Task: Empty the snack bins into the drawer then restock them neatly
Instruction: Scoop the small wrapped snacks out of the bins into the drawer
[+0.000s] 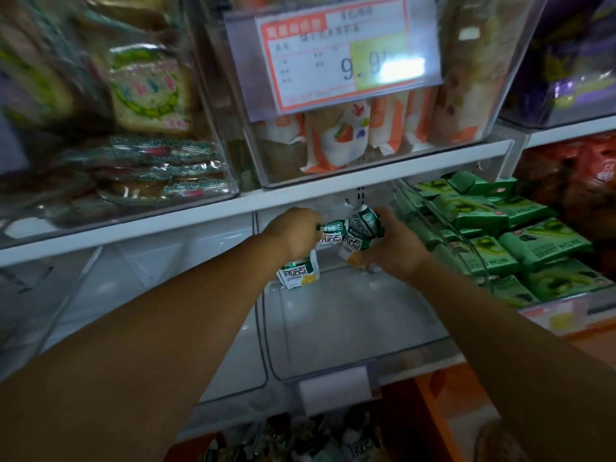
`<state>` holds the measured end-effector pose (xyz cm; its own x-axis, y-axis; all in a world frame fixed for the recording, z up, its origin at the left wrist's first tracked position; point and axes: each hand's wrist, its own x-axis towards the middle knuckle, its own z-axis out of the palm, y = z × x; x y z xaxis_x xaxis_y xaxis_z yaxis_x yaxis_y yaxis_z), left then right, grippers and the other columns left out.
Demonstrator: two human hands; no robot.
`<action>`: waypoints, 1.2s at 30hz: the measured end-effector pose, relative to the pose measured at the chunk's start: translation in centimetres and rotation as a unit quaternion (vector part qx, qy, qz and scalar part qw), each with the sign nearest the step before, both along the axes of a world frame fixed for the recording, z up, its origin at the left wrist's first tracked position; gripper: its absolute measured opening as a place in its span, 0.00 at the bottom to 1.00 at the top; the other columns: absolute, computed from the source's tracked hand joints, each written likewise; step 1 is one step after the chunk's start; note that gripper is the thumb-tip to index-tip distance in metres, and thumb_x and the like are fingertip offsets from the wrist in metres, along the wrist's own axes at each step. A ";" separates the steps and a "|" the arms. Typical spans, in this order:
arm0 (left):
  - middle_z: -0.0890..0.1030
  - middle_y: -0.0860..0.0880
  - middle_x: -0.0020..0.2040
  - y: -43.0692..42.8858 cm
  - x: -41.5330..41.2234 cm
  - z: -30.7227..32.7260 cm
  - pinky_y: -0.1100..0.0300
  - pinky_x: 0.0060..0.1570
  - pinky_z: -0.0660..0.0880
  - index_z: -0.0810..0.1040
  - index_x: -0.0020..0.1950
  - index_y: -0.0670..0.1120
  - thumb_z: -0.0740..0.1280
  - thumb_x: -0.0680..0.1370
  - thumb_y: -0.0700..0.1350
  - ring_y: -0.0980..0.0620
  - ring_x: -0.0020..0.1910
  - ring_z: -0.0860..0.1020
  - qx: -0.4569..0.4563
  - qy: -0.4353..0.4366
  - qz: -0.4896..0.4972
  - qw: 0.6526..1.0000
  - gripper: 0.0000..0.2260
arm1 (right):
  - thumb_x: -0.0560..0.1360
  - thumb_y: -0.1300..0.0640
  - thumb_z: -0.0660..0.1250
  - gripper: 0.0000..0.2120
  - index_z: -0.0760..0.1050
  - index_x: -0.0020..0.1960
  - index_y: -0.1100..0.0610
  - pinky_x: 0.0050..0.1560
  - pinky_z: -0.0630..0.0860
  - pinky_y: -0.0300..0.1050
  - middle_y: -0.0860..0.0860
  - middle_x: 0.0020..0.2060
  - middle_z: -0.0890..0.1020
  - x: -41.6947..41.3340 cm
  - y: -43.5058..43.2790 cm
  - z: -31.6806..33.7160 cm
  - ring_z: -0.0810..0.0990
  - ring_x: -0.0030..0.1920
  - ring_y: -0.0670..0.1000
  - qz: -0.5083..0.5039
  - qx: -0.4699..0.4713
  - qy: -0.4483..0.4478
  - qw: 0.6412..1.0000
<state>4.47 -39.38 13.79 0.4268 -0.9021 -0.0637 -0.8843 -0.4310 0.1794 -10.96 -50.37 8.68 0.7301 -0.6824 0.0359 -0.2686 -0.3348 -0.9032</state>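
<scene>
Both my arms reach deep into a clear plastic snack bin [353,335] on the middle shelf. My left hand [293,233] grips green-and-white snack packets [298,273], one hanging below the fist. My right hand [395,248] holds more of the same packets [361,230] at the bin's back. The front part of the bin floor is bare. Below, at the bottom edge, a drawer [300,438] holds a jumble of similar packets.
A second clear bin [140,295] sits to the left. Green matcha cookie packs [506,241] fill the bin on the right. Above the shelf board [300,191] stand bins of wrapped cakes [336,141], with a price tag [333,51].
</scene>
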 end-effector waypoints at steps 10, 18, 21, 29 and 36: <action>0.78 0.47 0.56 14.3 -9.0 4.5 0.64 0.42 0.64 0.77 0.67 0.47 0.65 0.80 0.47 0.54 0.44 0.73 -0.172 0.045 -0.027 0.984 0.16 | 0.69 0.59 0.77 0.33 0.67 0.68 0.45 0.56 0.78 0.49 0.44 0.58 0.77 -11.1 11.1 7.5 0.79 0.56 0.46 0.062 -0.018 -0.034 0.997; 0.79 0.52 0.54 24.9 -15.3 -1.3 0.64 0.45 0.66 0.79 0.65 0.49 0.67 0.79 0.49 0.56 0.49 0.75 -0.169 0.152 0.017 0.974 0.15 | 0.71 0.60 0.75 0.33 0.64 0.68 0.41 0.45 0.82 0.47 0.44 0.58 0.75 -16.7 19.7 4.3 0.82 0.49 0.48 0.104 0.062 0.061 0.991; 0.79 0.53 0.53 26.7 -15.6 -7.7 0.63 0.39 0.67 0.80 0.63 0.49 0.66 0.80 0.50 0.53 0.50 0.78 -0.046 0.217 0.035 0.974 0.13 | 0.71 0.61 0.75 0.33 0.64 0.68 0.43 0.48 0.78 0.36 0.46 0.62 0.75 -16.4 21.3 -1.6 0.78 0.56 0.46 0.151 0.106 0.145 0.972; 0.67 0.46 0.75 28.2 -17.0 -21.3 0.59 0.61 0.69 0.65 0.76 0.46 0.60 0.83 0.50 0.47 0.69 0.70 0.131 0.361 0.160 0.909 0.21 | 0.72 0.61 0.74 0.36 0.59 0.74 0.55 0.61 0.73 0.45 0.50 0.65 0.73 -15.9 23.1 -16.3 0.74 0.62 0.50 0.158 0.205 0.286 0.923; 0.68 0.44 0.70 27.2 -16.6 -19.9 0.56 0.58 0.72 0.68 0.73 0.49 0.62 0.82 0.53 0.46 0.61 0.75 0.140 0.265 0.103 0.949 0.20 | 0.67 0.49 0.78 0.55 0.43 0.79 0.47 0.65 0.71 0.54 0.52 0.76 0.55 -17.0 21.0 -17.0 0.65 0.72 0.59 0.126 0.147 0.365 0.911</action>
<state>-12.14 -12.18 -6.10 0.4336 -0.7197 -0.5422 -0.5943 -0.6807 0.4284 -27.99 -29.41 -8.33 0.6214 -0.3912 -0.6789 -0.7811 -0.2411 -0.5760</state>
